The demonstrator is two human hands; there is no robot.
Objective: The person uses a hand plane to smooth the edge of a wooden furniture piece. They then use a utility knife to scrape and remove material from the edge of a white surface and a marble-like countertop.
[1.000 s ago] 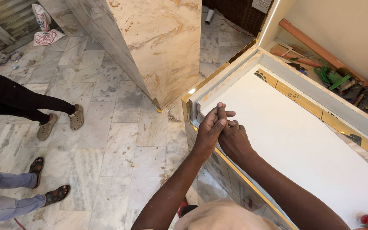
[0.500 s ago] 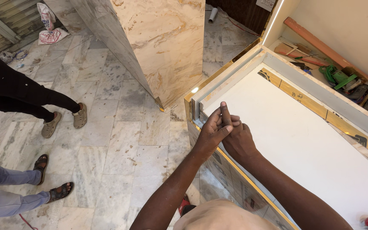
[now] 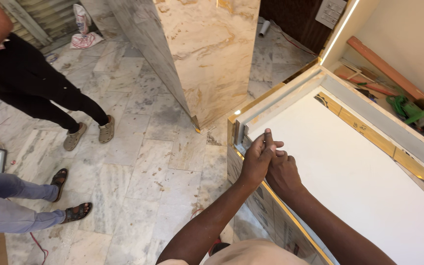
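My left hand (image 3: 257,161) and my right hand (image 3: 281,172) are pressed together at the near left corner of a white panel (image 3: 359,176). The panel lies flat in a frame with gold trim (image 3: 251,105) and a grey channel (image 3: 241,131). The left hand lies over the right, its fingers curled and the index finger stretched towards the channel. The right hand's fingers are tucked under the left hand. Anything between the fingers is hidden.
A tall marble-clad pillar (image 3: 212,54) stands just beyond the corner. On the marble floor (image 3: 143,162) to the left stand a person in black trousers (image 3: 40,93) and another in sandals (image 3: 69,196). Tools, including a green one (image 3: 408,109), lie in the recess at the right.
Both hands have stayed together at the panel's corner, shifting only slightly. The left index finger now points out straighter. The person in black has moved a little.
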